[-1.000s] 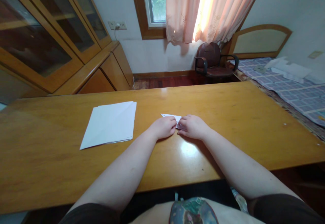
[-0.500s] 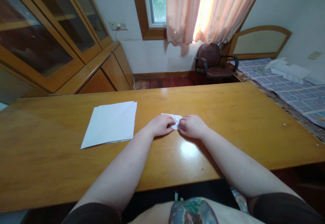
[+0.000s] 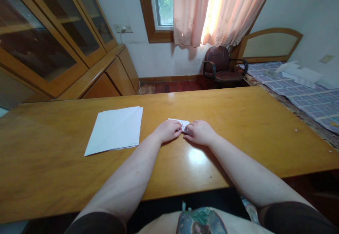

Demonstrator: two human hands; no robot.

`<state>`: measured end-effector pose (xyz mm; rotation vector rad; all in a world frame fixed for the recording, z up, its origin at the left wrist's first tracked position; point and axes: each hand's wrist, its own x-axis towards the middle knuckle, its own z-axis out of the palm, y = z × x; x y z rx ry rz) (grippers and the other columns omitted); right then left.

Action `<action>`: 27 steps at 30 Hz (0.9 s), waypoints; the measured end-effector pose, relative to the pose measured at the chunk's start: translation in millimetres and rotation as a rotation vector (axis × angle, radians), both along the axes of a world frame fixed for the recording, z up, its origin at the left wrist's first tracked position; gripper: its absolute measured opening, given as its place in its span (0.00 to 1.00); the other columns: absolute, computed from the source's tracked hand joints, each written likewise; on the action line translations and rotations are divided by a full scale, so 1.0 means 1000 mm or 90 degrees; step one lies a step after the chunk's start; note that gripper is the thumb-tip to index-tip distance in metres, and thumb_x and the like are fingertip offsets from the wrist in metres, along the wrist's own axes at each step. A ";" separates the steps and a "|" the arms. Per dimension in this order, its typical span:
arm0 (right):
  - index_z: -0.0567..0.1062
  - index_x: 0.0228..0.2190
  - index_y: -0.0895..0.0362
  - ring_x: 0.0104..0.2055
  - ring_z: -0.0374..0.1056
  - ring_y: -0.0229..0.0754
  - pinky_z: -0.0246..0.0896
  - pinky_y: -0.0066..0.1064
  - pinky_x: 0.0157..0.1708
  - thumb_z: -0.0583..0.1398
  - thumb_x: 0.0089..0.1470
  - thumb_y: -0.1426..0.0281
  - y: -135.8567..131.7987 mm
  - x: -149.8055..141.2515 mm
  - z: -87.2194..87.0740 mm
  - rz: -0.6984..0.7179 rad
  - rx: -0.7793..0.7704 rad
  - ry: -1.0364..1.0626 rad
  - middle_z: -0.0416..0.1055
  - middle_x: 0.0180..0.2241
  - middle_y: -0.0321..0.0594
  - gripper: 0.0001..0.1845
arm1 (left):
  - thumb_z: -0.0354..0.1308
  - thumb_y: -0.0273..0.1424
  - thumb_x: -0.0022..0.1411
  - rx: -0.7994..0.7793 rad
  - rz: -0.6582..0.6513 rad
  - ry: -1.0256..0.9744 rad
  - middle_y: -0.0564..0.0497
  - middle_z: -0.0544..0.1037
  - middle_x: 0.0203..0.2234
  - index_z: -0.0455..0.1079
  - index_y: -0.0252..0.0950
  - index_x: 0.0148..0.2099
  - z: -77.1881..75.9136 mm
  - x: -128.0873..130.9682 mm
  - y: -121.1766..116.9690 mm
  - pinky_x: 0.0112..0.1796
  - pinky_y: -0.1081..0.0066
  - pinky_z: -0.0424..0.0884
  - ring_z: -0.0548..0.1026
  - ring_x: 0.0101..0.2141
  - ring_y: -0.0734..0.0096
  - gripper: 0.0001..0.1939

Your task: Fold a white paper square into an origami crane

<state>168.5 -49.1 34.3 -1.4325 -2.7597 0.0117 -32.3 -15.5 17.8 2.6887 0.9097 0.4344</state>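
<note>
beyond the middle of the worktop's [image 3: 169,177] near edge, the paper [image 3: 183,122] lies folded small: the left hand [image 3: 168,131] curls over it, pinching or merely pressing i cannot tell, and the right hand [image 3: 199,132] has thumb and fingers closed on its near right flap [image 3: 188,131]. that flap is not yet flat, further folds unclear; the stack [image 3: 113,129], toward the left edge, lies flat. since the earlier frame the right fingers have edged leftward.
</note>
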 end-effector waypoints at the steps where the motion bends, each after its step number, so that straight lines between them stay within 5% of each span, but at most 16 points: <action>1: 0.77 0.34 0.58 0.35 0.70 0.46 0.56 0.33 0.34 0.54 0.57 0.55 0.000 -0.002 -0.002 -0.003 0.005 -0.001 0.77 0.33 0.46 0.20 | 0.51 0.31 0.62 0.020 0.007 0.000 0.47 0.78 0.36 0.75 0.37 0.35 -0.001 0.001 0.001 0.41 0.68 0.69 0.74 0.37 0.68 0.11; 6: 0.76 0.33 0.58 0.34 0.70 0.46 0.56 0.34 0.35 0.49 0.62 0.62 0.000 -0.009 -0.013 -0.025 0.042 0.008 0.77 0.32 0.47 0.20 | 0.52 0.32 0.63 0.111 0.036 -0.020 0.49 0.78 0.37 0.74 0.39 0.35 -0.002 0.003 -0.001 0.49 0.61 0.66 0.74 0.40 0.66 0.10; 10: 0.76 0.35 0.60 0.31 0.69 0.44 0.55 0.32 0.33 0.49 0.61 0.66 0.002 -0.009 -0.016 -0.086 0.045 0.060 0.76 0.31 0.49 0.18 | 0.53 0.35 0.63 0.133 0.114 -0.138 0.48 0.75 0.48 0.72 0.41 0.44 -0.003 0.006 -0.008 0.57 0.55 0.57 0.70 0.51 0.64 0.10; 14: 0.74 0.26 0.59 0.25 0.66 0.39 0.53 0.29 0.27 0.50 0.59 0.61 0.009 -0.002 -0.014 -0.260 -0.022 0.291 0.74 0.25 0.43 0.20 | 0.59 0.40 0.58 0.107 0.294 -0.358 0.39 0.59 0.61 0.55 0.37 0.62 -0.012 0.012 -0.009 0.60 0.54 0.55 0.58 0.61 0.59 0.33; 17: 0.73 0.24 0.58 0.26 0.65 0.39 0.54 0.28 0.26 0.52 0.55 0.59 0.016 0.004 -0.016 -0.340 -0.112 0.547 0.72 0.25 0.40 0.19 | 0.60 0.41 0.57 -0.078 0.361 -0.520 0.36 0.56 0.63 0.47 0.35 0.65 -0.023 0.021 -0.005 0.58 0.55 0.59 0.61 0.60 0.58 0.39; 21: 0.73 0.27 0.59 0.28 0.65 0.39 0.58 0.29 0.29 0.56 0.50 0.56 0.020 0.004 -0.025 -0.336 -0.265 0.772 0.72 0.26 0.38 0.18 | 0.56 0.38 0.60 -0.491 0.234 -0.587 0.38 0.73 0.51 0.59 0.32 0.56 -0.030 0.032 -0.005 0.51 0.58 0.69 0.73 0.50 0.60 0.25; 27: 0.71 0.24 0.59 0.22 0.61 0.35 0.57 0.27 0.24 0.61 0.45 0.57 0.018 -0.003 -0.032 -0.292 -0.432 0.838 0.67 0.20 0.35 0.16 | 0.60 0.38 0.55 -0.591 0.280 -0.683 0.42 0.79 0.41 0.67 0.31 0.45 -0.027 0.032 -0.008 0.46 0.58 0.71 0.77 0.41 0.60 0.19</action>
